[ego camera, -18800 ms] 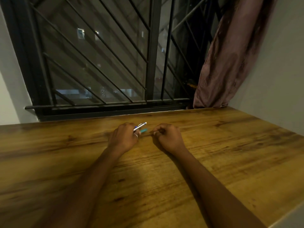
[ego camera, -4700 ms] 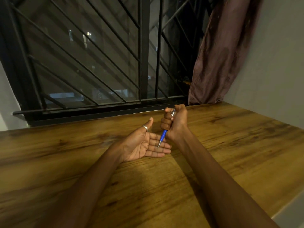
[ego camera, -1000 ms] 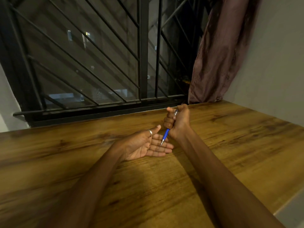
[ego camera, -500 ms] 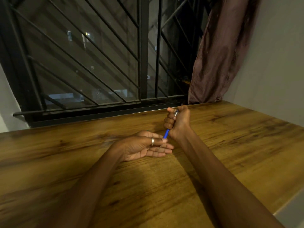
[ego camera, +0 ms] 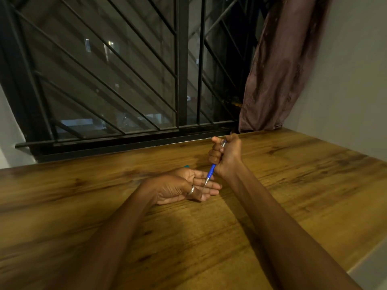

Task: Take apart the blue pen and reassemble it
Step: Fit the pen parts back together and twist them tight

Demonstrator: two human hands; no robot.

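Right hand point(ego camera: 227, 155): fingers wrapping the blue pen point(ego camera: 211, 171) in a fist, tip pointing down | Left hand point(ego camera: 184, 186): lying palm-up on the desk point(ego camera: 293, 185), fingers spread flat just under the pen's tip | Pen: sitting above the left palm.

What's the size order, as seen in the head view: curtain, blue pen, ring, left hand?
1. curtain, largest by far
2. left hand, palm up on the table
3. blue pen, partly hidden in the right hand's grip
4. ring, smallest
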